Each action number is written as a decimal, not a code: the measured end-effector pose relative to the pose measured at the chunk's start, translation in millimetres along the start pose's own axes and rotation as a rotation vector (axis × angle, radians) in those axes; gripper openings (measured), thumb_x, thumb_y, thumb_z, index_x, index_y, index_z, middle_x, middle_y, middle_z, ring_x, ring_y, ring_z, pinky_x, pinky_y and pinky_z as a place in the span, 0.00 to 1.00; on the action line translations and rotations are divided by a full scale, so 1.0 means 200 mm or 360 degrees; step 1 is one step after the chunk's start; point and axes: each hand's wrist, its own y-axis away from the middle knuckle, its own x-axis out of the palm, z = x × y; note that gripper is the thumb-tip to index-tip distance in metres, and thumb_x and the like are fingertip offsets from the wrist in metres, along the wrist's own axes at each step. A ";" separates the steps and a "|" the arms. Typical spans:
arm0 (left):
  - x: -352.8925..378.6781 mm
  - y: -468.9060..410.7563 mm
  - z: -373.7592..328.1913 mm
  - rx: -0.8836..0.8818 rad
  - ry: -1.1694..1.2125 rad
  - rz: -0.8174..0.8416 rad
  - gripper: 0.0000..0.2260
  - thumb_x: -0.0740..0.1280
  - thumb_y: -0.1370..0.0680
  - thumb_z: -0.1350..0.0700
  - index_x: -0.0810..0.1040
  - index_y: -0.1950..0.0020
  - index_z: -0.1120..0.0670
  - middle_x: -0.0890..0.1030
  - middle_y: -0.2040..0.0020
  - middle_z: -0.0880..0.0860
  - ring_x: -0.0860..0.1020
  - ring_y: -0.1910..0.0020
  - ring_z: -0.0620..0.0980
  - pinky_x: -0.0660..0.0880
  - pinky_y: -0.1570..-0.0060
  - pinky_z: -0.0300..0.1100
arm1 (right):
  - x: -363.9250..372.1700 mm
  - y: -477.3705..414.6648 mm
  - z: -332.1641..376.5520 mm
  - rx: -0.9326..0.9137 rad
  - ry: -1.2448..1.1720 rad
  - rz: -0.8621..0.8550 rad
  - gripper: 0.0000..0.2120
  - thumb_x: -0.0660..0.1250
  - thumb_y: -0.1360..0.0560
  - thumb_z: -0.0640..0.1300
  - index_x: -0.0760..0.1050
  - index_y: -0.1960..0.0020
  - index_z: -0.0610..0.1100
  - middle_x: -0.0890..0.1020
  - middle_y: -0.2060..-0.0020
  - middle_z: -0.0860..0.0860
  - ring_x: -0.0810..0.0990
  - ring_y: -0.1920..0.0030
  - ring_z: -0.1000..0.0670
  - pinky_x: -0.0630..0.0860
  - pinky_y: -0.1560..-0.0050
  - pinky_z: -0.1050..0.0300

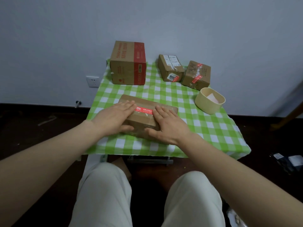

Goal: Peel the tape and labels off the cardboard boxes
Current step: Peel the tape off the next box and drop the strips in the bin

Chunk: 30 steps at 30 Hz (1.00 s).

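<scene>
On the near middle of the checked table (196, 128) lies a flat box (141, 119), turned at a slant, with a red tape strip (144, 110) across its top.

- Left hand (114, 116) lies flat on the left part of the top, fingers straight, tips touching the left end of the red strip. Thumb runs along the near side.
- Right hand (167, 124) is flat on the right part, fingers straight, tips at the right end of the strip, thumb down on the near side.
- Neither hand pinches anything. They are apart, one each side of the strip.
- My read: the palms pin the box so it won't slide while a tape edge is hunted for. Nothing looks lifted yet.

Along the far edge stand a big box (127, 63) with a red band, a small labelled box (170, 68) and a small taped box (196, 74). They look like they are queued out of the way. At the right sits a beige tub (209, 102) with a pink scrap (212, 96) inside, probably for peelings.

Hard to tell:
- Much of the flat box's top and near side is under the hands.
- There is a clear-tape sheen, but its edges are unclear.
- Print on the strip is unreadable.
- The backs of the far boxes are hidden.
- Most of the tub's floor is hidden by its wall.
- Dark stuff on the floor at the right is cut off and unidentifiable.
</scene>
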 end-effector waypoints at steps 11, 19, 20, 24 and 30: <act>-0.01 0.00 -0.09 -0.0028 -0.0033 -0.0114 0.45 0.67 0.27 0.42 0.42 0.23 0.56 0.43 0.22 0.54 0.43 0.23 0.49 0.39 0.27 0.42 | -0.03 -0.02 0.06 -0.0043 -0.0180 -0.0037 0.40 0.55 0.28 0.63 0.51 0.24 0.42 0.50 0.23 0.45 0.47 0.23 0.48 0.43 0.26 0.53; 0.00 0.01 -0.04 -0.0051 0.0032 -0.0102 0.38 0.64 0.24 0.43 0.47 0.23 0.54 0.48 0.22 0.52 0.48 0.23 0.48 0.42 0.27 0.39 | -0.02 0.01 -0.01 -0.0090 -0.0054 -0.0007 0.38 0.57 0.25 0.61 0.49 0.23 0.44 0.50 0.23 0.47 0.48 0.23 0.50 0.43 0.26 0.56; 0.00 0.03 -0.02 -0.0068 0.0076 -0.0103 0.38 0.64 0.24 0.44 0.47 0.23 0.54 0.48 0.22 0.52 0.48 0.23 0.48 0.42 0.27 0.38 | -0.02 0.04 -0.04 -0.0081 -0.0065 0.0001 0.37 0.58 0.25 0.61 0.49 0.23 0.44 0.51 0.23 0.48 0.49 0.24 0.50 0.43 0.26 0.57; 0.00 0.04 -0.08 -0.0159 0.0048 -0.0166 0.41 0.66 0.27 0.42 0.48 0.23 0.56 0.47 0.22 0.54 0.47 0.23 0.50 0.42 0.27 0.40 | -0.02 0.05 -0.03 0.0006 -0.0149 -0.0089 0.42 0.56 0.30 0.66 0.56 0.25 0.42 0.56 0.24 0.46 0.53 0.24 0.48 0.51 0.26 0.54; 0.04 -0.05 -0.19 -0.0079 -0.0005 -0.0117 0.40 0.65 0.26 0.46 0.45 0.23 0.56 0.46 0.22 0.53 0.47 0.23 0.49 0.43 0.27 0.41 | 0.02 -0.05 0.11 -0.0055 -0.0152 -0.0036 0.42 0.61 0.27 0.61 0.47 0.23 0.43 0.49 0.23 0.46 0.47 0.23 0.49 0.43 0.26 0.56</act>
